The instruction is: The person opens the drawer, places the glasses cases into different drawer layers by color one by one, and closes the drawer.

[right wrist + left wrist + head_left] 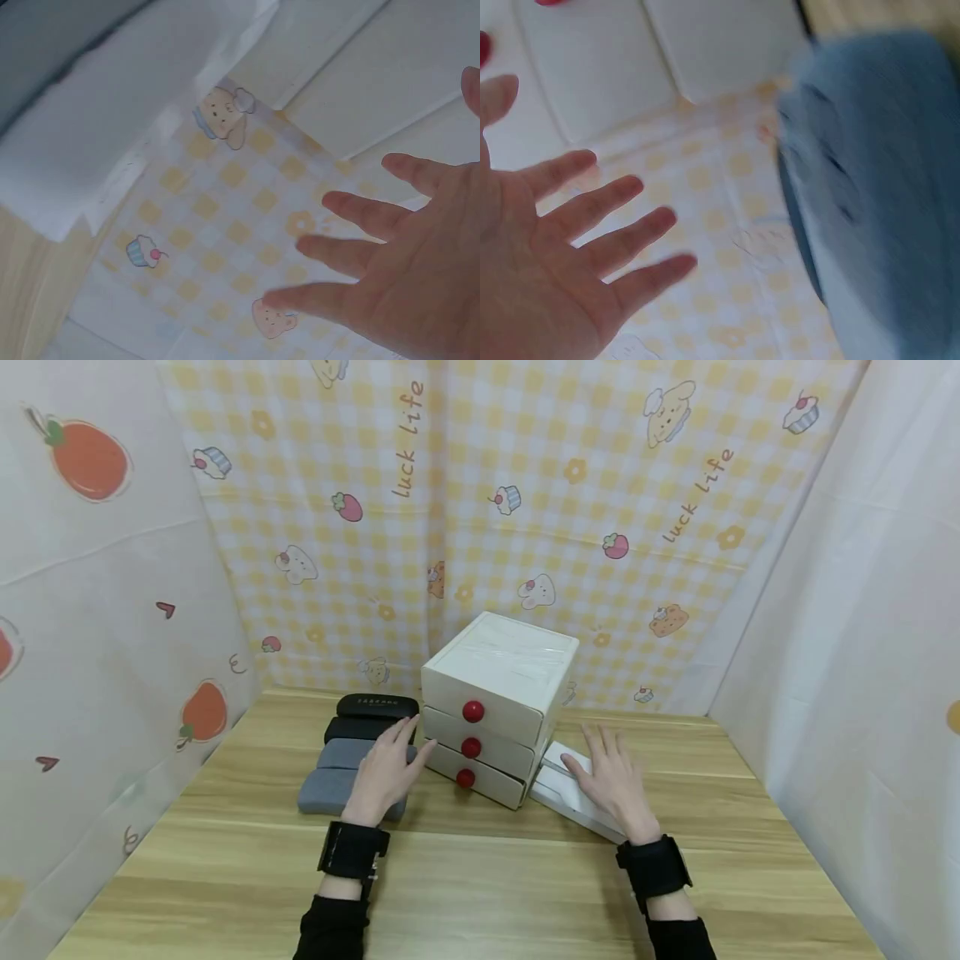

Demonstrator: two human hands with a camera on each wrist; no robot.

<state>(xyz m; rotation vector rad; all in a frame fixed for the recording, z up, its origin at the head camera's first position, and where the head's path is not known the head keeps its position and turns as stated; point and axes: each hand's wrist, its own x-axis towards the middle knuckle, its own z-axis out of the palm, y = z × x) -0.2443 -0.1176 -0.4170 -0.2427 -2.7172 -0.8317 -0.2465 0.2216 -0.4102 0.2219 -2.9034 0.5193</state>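
Note:
My left hand (382, 779), fingers spread and straight, hovers over a grey case (324, 792) and a black case (377, 705) lying left of a white drawer cabinet (502, 652). In the left wrist view its palm and fingers hold nothing, and a blurred blue-grey case (900, 195) fills the right side. On the cabinet's other side, my right hand (617, 787) spreads its fingers above white flat boxes (570, 812), partly hiding them. The right wrist view shows that hand's fingers extended and without any object, beside a white box (142, 112).
The cabinet has three stacked drawers, each with a red knob (473, 711); all look pushed in. A wooden table (495, 893) lies beneath everything. A yellow checked curtain (510, 460) hangs behind, with white curtains at both sides.

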